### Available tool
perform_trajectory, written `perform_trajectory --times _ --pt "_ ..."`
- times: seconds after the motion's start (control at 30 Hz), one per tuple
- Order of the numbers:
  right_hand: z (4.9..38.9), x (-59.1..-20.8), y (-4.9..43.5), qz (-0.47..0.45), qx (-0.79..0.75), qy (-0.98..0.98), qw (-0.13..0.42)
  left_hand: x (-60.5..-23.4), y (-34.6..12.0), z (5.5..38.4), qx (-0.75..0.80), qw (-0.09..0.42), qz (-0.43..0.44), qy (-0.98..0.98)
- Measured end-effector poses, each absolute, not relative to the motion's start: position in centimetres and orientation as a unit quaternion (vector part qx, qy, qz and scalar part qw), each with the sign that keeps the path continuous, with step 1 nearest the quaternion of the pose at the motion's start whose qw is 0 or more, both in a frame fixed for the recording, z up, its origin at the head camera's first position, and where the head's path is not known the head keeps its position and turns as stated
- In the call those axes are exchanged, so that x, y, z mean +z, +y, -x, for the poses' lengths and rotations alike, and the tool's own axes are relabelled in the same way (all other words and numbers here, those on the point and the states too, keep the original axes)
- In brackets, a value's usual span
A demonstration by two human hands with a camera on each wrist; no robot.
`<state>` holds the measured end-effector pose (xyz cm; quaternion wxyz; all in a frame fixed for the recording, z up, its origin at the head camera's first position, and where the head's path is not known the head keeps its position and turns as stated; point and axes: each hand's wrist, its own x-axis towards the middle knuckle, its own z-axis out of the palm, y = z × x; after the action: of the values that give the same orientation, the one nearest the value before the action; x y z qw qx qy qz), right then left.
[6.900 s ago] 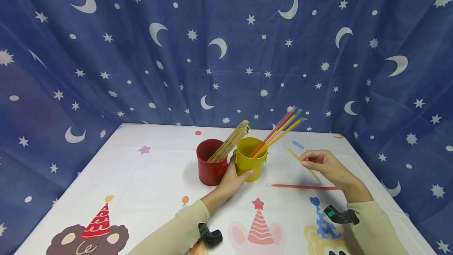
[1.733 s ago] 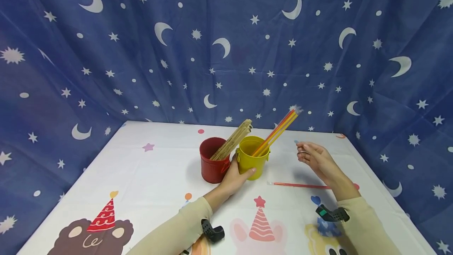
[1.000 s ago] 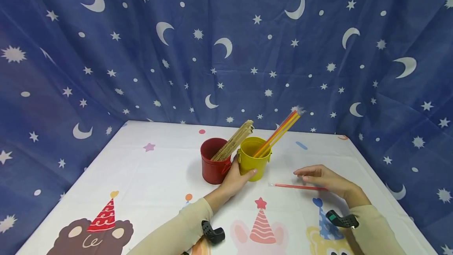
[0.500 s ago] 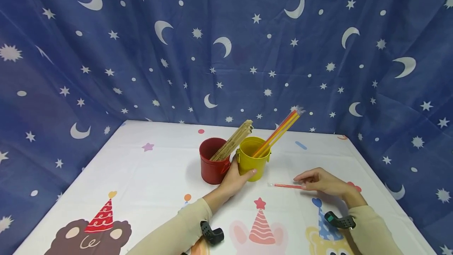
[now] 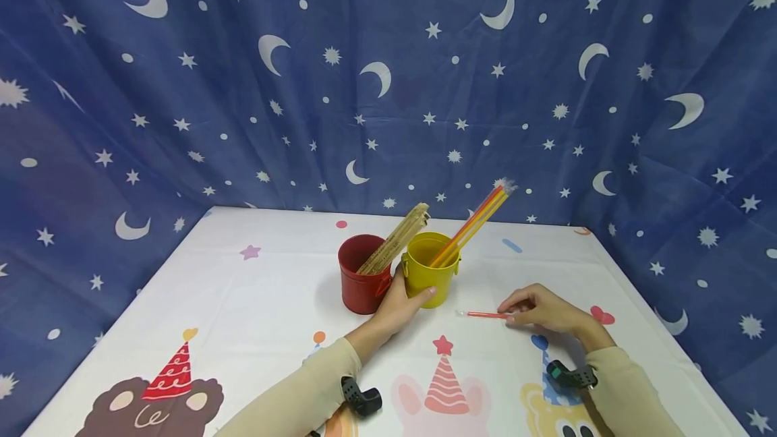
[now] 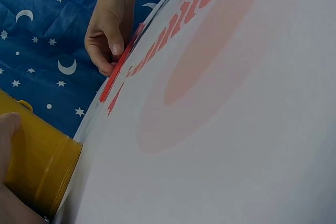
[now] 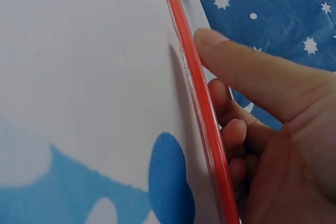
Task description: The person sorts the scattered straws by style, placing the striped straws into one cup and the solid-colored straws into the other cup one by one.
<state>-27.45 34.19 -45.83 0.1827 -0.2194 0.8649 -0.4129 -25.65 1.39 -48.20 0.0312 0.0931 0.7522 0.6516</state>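
Observation:
My left hand [image 5: 396,305] grips the yellow bucket [image 5: 432,283], thumb across its front and fingers between it and the red bucket [image 5: 358,292]. Red and yellow straws [image 5: 476,221] in clear wrappers lean out of the yellow bucket. A bundle of thin tan sticks [image 5: 397,238] stands tilted in the red one. To the right, my right hand [image 5: 542,309] pinches a red wrapped straw [image 5: 482,315] low over the table. In the right wrist view, the straw [image 7: 202,98] runs along the thumb and curled fingers; my right hand partly hides it in the head view.
A white tablecloth [image 5: 261,302] printed with party-hat animals covers the table. Behind it hangs a blue curtain [image 5: 303,120] with moons and stars. Dark bands [image 5: 361,398] sit on both sleeves.
The thin tan stick that my right hand held earlier has left it. Since then this hand has come down onto the red straw. My left hand keeps hold of the yellow bucket.

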Motion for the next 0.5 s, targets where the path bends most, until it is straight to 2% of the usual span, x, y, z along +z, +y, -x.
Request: perform_trajectory --times 0.5 --pt "27.48 -45.96 33.3 0.224 -0.395 0.881 0.135 -48.09 1.37 25.76 0.65 0.029 -0.09 0.754"
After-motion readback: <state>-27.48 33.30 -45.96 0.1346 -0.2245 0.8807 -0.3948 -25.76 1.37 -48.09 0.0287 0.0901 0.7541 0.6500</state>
